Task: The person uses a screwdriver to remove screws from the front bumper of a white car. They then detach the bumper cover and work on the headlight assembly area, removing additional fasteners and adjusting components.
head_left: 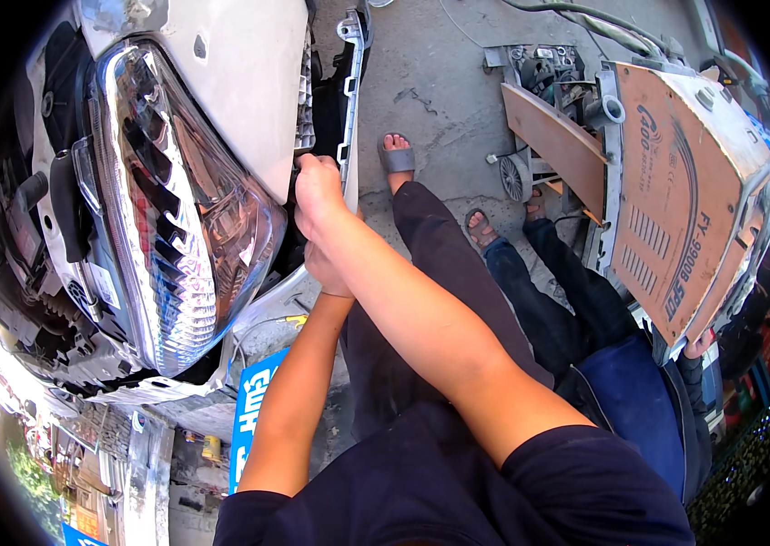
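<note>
- Your right hand [319,189] is sitting at the gap between the car's pale panel [230,82] and a slotted grey strip [352,105], near the strip's lower end. Its fingers are curling inward; you cannot tell from this view whether they are gripping the strip.
- Your left hand [323,266] is resting just below the right one, partly hidden behind your right forearm. You cannot tell whether its fingers are open or closed.
- The panel is lying left of the gap; the strip is running along the right side.
- The headlight [183,218] is standing left of your hands, its clear lens bordering the panel.
- A blue sign [256,400] is showing beside your left forearm.
- Your sandalled foot [397,156] is standing on the concrete floor [412,64].
- To your right, a person in a blue jacket [626,387] is touching a brown-faced machine [663,196] with one hand [700,344].
</note>
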{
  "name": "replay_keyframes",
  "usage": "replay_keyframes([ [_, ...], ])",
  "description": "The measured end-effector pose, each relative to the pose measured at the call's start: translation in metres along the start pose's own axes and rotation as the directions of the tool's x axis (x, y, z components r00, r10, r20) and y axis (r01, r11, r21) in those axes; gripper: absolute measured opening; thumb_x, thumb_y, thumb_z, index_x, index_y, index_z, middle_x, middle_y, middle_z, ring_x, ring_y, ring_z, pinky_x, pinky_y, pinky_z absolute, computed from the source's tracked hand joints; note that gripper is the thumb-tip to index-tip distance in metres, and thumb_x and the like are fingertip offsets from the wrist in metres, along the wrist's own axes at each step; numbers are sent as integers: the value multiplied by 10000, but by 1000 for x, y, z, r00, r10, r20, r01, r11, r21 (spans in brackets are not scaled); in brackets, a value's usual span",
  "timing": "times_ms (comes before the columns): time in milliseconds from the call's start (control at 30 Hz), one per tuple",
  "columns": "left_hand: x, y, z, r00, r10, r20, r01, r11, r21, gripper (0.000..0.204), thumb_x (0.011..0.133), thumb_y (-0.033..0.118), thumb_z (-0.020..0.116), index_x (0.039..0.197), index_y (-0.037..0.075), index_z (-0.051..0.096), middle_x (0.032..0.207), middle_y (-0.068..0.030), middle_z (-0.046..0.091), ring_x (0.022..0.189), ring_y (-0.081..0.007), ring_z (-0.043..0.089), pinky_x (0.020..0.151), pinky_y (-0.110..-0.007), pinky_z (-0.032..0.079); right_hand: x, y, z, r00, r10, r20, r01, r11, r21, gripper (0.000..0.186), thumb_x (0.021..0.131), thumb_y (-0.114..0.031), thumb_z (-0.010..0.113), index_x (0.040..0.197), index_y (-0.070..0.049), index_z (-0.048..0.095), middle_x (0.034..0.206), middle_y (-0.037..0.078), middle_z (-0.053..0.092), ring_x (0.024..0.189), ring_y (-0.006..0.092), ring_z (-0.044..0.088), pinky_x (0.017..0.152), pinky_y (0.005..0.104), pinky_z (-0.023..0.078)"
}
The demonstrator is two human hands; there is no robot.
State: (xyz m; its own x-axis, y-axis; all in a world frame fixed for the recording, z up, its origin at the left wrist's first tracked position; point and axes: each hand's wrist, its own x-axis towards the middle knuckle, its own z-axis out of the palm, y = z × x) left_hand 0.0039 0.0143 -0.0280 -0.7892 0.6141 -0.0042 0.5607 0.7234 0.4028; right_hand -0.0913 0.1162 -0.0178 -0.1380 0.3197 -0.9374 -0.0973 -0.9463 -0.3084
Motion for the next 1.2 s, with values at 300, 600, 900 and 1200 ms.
replay_keyframes([
  [300, 3, 10, -4, 986, -161, 44, 153, 977, 148, 465, 695, 486, 791, 823, 67, 635, 736, -126, 665, 670, -341, 661, 599, -422, 516, 6, 2, 0, 995, 87, 52, -90, 995, 52, 298, 934, -145, 479, 1133, 59, 566, 1098, 241, 631, 916, 324, 643, 772, 417, 527],
  [600, 3, 6, -1, 996, 46, -75, -43, 998, 38, 234, 778, 310, 752, 851, 95, 697, 711, -82, 662, 615, -302, 640, 583, -409, 494, -12, -10, 2, 998, 48, 33, -48, 999, 0, 306, 966, -170, 440, 1210, 12, 471, 1074, 178, 586, 938, 296, 601, 790, 431, 522],
  [900, 5, 12, -3, 997, 2, -73, 3, 998, 69, 235, 774, 310, 745, 815, 91, 670, 711, -89, 657, 641, -307, 642, 608, -424, 490, 1, 1, 2, 999, -4, 43, 1, 998, 67, 324, 928, -117, 502, 1174, 93, 500, 1093, 251, 604, 938, 325, 622, 810, 432, 527],
  [1200, 3, 2, -7, 996, 72, -52, -73, 997, -6, 182, 780, 314, 761, 895, 172, 748, 730, -48, 674, 634, -281, 644, 583, -404, 487, -1, -1, 0, 993, 104, 61, -110, 986, 122, 330, 958, -186, 446, 1191, 37, 513, 1118, 199, 598, 974, 325, 607, 853, 449, 511],
])
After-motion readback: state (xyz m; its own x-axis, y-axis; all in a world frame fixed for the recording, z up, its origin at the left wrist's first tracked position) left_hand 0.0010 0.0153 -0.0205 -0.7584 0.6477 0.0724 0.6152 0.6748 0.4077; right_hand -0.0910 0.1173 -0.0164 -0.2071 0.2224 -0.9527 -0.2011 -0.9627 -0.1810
